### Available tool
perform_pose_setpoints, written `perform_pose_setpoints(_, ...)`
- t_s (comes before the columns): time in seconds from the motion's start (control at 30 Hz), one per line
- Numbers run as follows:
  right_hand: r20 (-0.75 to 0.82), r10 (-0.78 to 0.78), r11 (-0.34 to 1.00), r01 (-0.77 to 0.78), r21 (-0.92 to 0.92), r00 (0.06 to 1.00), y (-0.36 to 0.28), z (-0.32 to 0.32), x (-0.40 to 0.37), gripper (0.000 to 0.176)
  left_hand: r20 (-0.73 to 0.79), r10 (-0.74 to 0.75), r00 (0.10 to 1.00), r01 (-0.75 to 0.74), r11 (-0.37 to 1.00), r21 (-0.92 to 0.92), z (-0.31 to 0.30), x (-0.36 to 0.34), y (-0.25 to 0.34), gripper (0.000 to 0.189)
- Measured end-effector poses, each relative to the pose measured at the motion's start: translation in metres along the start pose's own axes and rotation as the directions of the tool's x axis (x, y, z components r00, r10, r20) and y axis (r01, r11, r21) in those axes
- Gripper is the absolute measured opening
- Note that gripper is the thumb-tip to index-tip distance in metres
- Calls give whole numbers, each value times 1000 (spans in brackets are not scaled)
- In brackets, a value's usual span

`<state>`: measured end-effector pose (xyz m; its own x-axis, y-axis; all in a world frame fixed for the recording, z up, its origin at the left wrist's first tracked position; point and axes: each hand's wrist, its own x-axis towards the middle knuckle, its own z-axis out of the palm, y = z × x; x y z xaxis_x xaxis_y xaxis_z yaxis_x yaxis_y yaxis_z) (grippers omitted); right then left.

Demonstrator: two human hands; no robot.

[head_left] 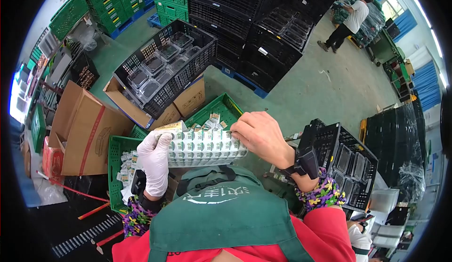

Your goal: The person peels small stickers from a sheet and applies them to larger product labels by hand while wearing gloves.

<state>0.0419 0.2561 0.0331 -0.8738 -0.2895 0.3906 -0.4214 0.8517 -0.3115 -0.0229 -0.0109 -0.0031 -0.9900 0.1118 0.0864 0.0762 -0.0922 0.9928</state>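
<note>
Green-printed white label sheet (pixel 205 145) is held out just beyond the dark-green cloth apron (pixel 226 217) — white-gloved left hand (pixel 155 154) clasping one end, bare right hand (pixel 260 137) pinching the other near its top edge. Handling labels seems the step; next calls for a light, steady grip.

The print on the sheet of labels (pixel 207 146) is too small to be read. Its left end is partly covered by the left grip (pixel 153 156), and how far the fingers of the right grip (pixel 260 132) reach behind it cannot be told. The near side of the middle green crate (pixel 228 105) is blocked by the sheet. The black crate stack (pixel 221 26) is cut off at the top; a person in white (pixel 360 238) is mostly hidden behind the red sleeve (pixel 325 231).
</note>
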Motion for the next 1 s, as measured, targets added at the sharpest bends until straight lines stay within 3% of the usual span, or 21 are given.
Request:
perform_pose_setpoints(0.17,-74,2,994,7,112,997,-2,10,1,13,20,-98,995,98,995,9,-6,3,-3,13)
perform_pose_setpoints(0.27,-74,69,984,-56,170,995,-3,12,-2,14,17,-51,999,50,998,41,-3,4,-2,19)
perform_pose_setpoints(0.33,20,161,951,-160,266,987,-4,10,-3,16,29,-55,998,55,998,19,-3,4,-3,18)
perform_pose_setpoints(0.5,-17,-2,980,6,200,1000,2,11,-6,22,26,-116,993,117,993,-16,-6,8,-8,16)
perform_pose_setpoints(0.57,-209,-100,981,132,142,973,2,11,-8,17,5,-174,985,174,980,-96,-7,12,-11,14)
perform_pose_setpoints(0.6,-209,-114,978,147,150,971,-1,6,-6,17,-12,-169,985,168,981,-94,-6,13,-9,14)
perform_pose_setpoints(0.63,-189,243,885,-138,445,951,-7,-3,-3,13,0,-136,991,136,990,-37,-5,15,-6,13)
perform_pose_setpoints(0.67,-51,555,624,-375,686,830,-11,-9,2,9,10,-106,994,106,994,25,-6,16,-3,12)
perform_pose_setpoints(0.7,38,567,384,-305,872,823,-6,-10,14,5,129,45,991,-55,996,69,-7,15,0,7)
perform_pose_setpoints(0.73,125,532,342,-348,873,838,-2,-10,24,7,117,45,992,-55,995,84,-6,14,5,7)
perform_pose_setpoints(0.8,286,376,257,-395,882,882,-11,-1,45,15,452,228,863,-346,917,197,1,12,16,10)
perform_pose_setpoints(0.83,420,347,114,-482,869,839,-24,0,56,15,520,214,827,-352,918,182,4,12,19,10)
perform_pose_setpoints(0.93,544,218,-8,-556,831,811,-43,13,80,17,598,168,783,-322,933,160,7,5,18,11)
perform_pose_setpoints(1.0,443,248,17,-461,887,862,-40,23,94,16,597,149,788,-274,954,124,5,1,14,11)
